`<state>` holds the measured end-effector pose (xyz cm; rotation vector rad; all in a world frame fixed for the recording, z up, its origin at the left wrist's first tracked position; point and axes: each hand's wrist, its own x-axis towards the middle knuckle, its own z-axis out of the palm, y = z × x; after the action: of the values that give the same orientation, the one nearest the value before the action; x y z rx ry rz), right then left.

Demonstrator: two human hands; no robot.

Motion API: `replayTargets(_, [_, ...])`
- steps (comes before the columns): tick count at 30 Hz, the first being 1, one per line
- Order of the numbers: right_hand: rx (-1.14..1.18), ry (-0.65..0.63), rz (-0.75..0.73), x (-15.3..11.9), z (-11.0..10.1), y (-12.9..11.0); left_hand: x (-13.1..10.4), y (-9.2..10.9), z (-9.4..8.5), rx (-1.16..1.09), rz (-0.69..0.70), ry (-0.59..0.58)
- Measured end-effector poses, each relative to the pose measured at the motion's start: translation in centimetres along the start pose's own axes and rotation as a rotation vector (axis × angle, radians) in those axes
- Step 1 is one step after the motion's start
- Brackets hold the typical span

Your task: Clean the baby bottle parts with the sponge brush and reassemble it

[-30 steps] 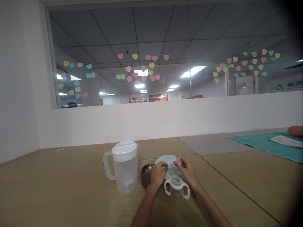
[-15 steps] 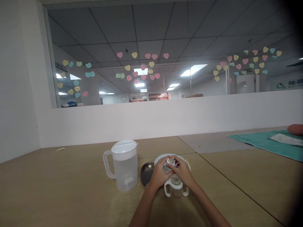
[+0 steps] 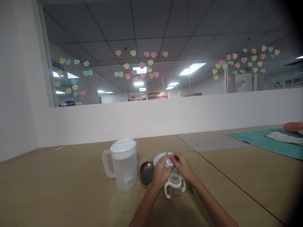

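A white baby-bottle collar (image 3: 169, 162) is held up between both hands, above and behind the open bottle. My left hand (image 3: 161, 172) grips it from the left, with fingers and thumb closed round its edge. On the other side, my right hand (image 3: 183, 167) pinches at its right rim with bent fingers. The clear nipple seen earlier is hard to make out now. Below them the clear baby bottle (image 3: 175, 188) stands upright without a top, its white two-handled holder (image 3: 167, 190) round the neck and red print low on its side.
A lidded translucent pitcher (image 3: 126, 167) stands left of a metal dish (image 3: 145, 173). Behind the hands lies a pale round plate (image 3: 158, 157), partly covered. A small greenish thing (image 3: 193, 189) shows by my right wrist. Far right are a teal cloth (image 3: 255, 140) and a reddish object (image 3: 293, 127).
The collar has tipped, and the nipple that stood up in it no longer shows clearly. My right hand's fingers have shifted on the rim. The bottle stays standing; the view has moved slightly.
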<state>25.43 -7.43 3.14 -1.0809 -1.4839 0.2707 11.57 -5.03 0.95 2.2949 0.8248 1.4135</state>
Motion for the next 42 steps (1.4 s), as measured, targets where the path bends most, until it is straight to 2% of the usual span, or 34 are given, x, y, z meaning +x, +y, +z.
replayTargets(3, [0.13, 0.016, 0.094, 0.4, 0.3, 0.5, 0.0, 0.0, -0.3, -0.002, -0.034, 0.022])
replayTargets(8, [0.342, -0.091, 0.234, 0.2, 0.7, 2.3, 0.0, -0.5, -0.4, -0.078, -0.109, 0.013])
replayTargets(13, [0.428, 0.028, 0.379, -0.7, 1.3, 3.7, -0.6, -1.0, 0.3, -0.065, -0.122, -0.055])
replayTargets(17, [0.455, 0.145, 0.427, -0.5, 0.7, 4.1, -0.9, -1.7, 0.1, 0.009, -0.134, -0.007])
replayTargets(19, [0.32, 0.207, 0.398, -0.3, -0.3, 4.3, -0.9, -2.3, -0.2, 0.083, -0.157, 0.003])
replayTargets(21, [0.039, 0.221, 0.317, -0.3, -1.3, 4.8, -0.9, -2.9, -0.5, 0.152, -0.178, -0.033])
replayTargets(25, [-0.497, 0.123, 0.216, -1.1, -2.3, 6.3, -0.9, -3.3, -0.6, 0.275, -0.218, -0.104])
replayTargets(27, [-0.629, 0.067, 0.187, -1.6, -2.2, 7.2, -1.0, -3.3, -0.6, 0.337, -0.239, -0.131])
replayTargets(30, [-0.635, 0.069, 0.156, -2.1, -1.9, 8.4, -1.0, -3.1, -0.6, 0.393, -0.232, -0.157])
replayTargets(34, [-0.459, 0.172, 0.12, -2.6, -2.3, 9.3, -0.8, -2.2, -1.1, 0.434, -0.043, -0.008])
replayTargets(37, [-0.394, 0.253, 0.253, -3.1, -3.0, 9.5, -1.1, -1.1, -2.5, 0.426, 0.103, 0.184])
replayTargets(39, [-0.422, 0.278, 0.374, -3.4, -3.3, 9.5, -1.8, -0.5, -4.3, 0.398, 0.145, 0.346])
replayTargets(42, [-0.487, 0.353, 0.453, -3.5, -3.3, 9.2, -3.1, -0.5, -8.6, 0.363, 0.154, 0.661])
